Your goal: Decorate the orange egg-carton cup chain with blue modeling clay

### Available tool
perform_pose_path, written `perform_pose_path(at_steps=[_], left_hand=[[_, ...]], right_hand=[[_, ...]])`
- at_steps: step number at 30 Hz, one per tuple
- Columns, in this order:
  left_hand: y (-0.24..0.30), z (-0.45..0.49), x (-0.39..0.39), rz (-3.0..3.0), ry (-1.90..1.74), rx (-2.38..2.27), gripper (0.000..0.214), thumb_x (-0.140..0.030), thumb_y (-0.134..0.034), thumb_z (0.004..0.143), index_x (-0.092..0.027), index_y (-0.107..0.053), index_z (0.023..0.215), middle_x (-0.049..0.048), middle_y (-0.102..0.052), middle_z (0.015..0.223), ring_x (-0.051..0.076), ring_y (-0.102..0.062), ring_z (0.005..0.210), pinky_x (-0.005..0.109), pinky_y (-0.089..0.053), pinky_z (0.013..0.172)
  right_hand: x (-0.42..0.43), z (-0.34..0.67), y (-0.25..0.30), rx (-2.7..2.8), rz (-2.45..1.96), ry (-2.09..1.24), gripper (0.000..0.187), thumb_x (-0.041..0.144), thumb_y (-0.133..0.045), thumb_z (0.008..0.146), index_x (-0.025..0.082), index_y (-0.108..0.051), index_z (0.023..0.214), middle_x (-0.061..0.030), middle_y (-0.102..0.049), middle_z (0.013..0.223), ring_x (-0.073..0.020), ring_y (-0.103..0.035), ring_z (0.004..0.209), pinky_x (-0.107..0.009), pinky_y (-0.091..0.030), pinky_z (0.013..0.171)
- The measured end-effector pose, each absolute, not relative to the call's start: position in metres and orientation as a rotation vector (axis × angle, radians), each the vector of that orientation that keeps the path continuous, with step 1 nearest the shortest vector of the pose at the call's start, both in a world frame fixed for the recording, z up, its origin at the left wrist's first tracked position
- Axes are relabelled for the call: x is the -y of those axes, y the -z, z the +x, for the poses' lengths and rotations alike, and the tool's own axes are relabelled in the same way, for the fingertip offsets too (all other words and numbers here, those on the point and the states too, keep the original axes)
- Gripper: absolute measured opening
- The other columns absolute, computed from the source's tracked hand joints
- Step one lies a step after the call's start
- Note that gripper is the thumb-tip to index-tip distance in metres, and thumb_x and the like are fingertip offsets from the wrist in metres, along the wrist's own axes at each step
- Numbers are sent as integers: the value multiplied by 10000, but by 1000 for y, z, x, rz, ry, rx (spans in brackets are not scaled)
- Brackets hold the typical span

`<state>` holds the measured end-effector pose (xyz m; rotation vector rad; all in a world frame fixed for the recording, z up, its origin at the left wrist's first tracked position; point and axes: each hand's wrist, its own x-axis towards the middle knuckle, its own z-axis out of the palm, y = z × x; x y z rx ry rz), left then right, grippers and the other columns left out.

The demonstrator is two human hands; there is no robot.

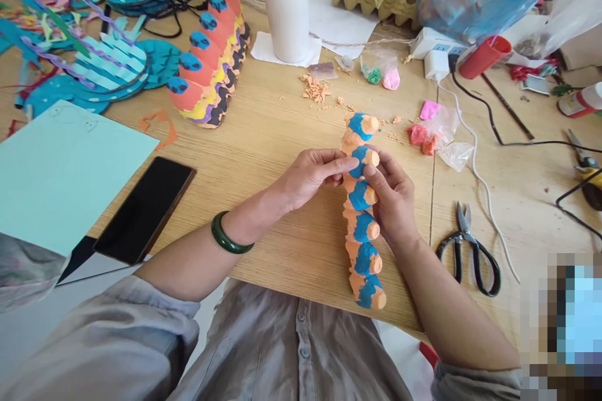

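Observation:
A long bumpy strip (pixel 363 225), apparently cut from an egg carton, is coated in orange with blue patches around its knobs. It lies lengthwise in front of me, its near end close to the table's front edge. From the left, my left hand (pixel 313 175) grips the strip, thumb pressed on a blue patch near the far end and fingers behind its edge. On the other side my right hand (pixel 394 197) holds it too, with the thumb against an orange knob and the fingers partly hidden. Orange crumbs (pixel 316 89) are scattered beyond the strip.
Black-handled scissors (pixel 463 244) lie right of my right forearm. A phone (pixel 145 208) and pale green sheet (pixel 70 169) are on the left. Farther back stand a painted egg-carton piece (pixel 207 62), a white bottle (pixel 286 12) and a power strip (pixel 435 44) with trailing cables.

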<state>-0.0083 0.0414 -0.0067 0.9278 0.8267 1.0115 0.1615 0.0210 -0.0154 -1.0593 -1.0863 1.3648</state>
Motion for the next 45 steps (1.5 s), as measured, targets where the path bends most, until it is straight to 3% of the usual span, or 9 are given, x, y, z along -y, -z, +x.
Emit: perform_pose_path(at_steps=[4,9,14,21,30,37,42,45], left_hand=[[9,-5,-42,897,-1026,-848,417,-540,-884,706,-162,-713,662,-19,-582,641,80,-450,614,259,-387,627],[10,-3,-40,815,-1053,-865,450,-573,-830,753,-158,-691,653,-9,-585,646,89,-482,626,257,-406,631],[7,-8,-42,969,-934,-818,380,-501,-876,726,-150,-729,722,-2,-631,692,101,-537,675,259,-426,669],[12,-13,-47,1162,-926,-950,405,-487,-906,675,-143,-692,673,-3,-616,681,104,-526,659,261,-399,635],[8,-13,-46,1216,-907,-1054,440,-497,-927,627,-144,-664,631,-24,-536,588,86,-435,581,251,-302,553],[9,-16,-46,1362,-937,-1119,491,-555,-919,632,-149,-649,576,-28,-509,561,77,-381,550,261,-249,526],[11,-13,-44,1393,-1015,-1178,526,-593,-913,633,-160,-625,558,-30,-494,556,84,-370,565,266,-247,536],[10,-12,-44,1233,-980,-1052,582,-697,-824,711,-165,-618,593,-29,-452,561,84,-365,551,258,-257,516]], right_hand=[[-21,160,18,1121,-1118,-1328,384,487,-856,817,362,-731,1158,14,-798,1178,-246,-734,1177,-436,-596,1065],[-21,159,15,1021,-1127,-1426,338,492,-830,830,297,-744,1092,6,-816,1073,-222,-768,1024,-400,-630,962],[-21,160,10,1027,-1164,-1381,273,472,-814,842,297,-749,1042,7,-812,1032,-205,-764,949,-374,-628,883],[-19,159,9,1069,-1181,-1335,266,461,-836,829,279,-714,979,7,-805,921,-210,-764,866,-393,-621,843],[-18,162,1,1121,-1204,-1299,290,556,-812,851,351,-759,1049,-24,-805,1036,-295,-765,1029,-496,-631,893],[-18,161,4,1130,-1179,-1243,335,490,-877,798,268,-767,1024,-16,-819,901,-205,-774,835,-378,-641,793],[-20,160,7,1100,-1186,-1299,344,515,-856,812,286,-762,1052,-20,-823,965,-221,-780,891,-401,-648,830],[-22,161,8,1023,-1175,-1397,319,539,-822,832,318,-758,1053,-18,-816,1054,-236,-774,956,-413,-652,832]])
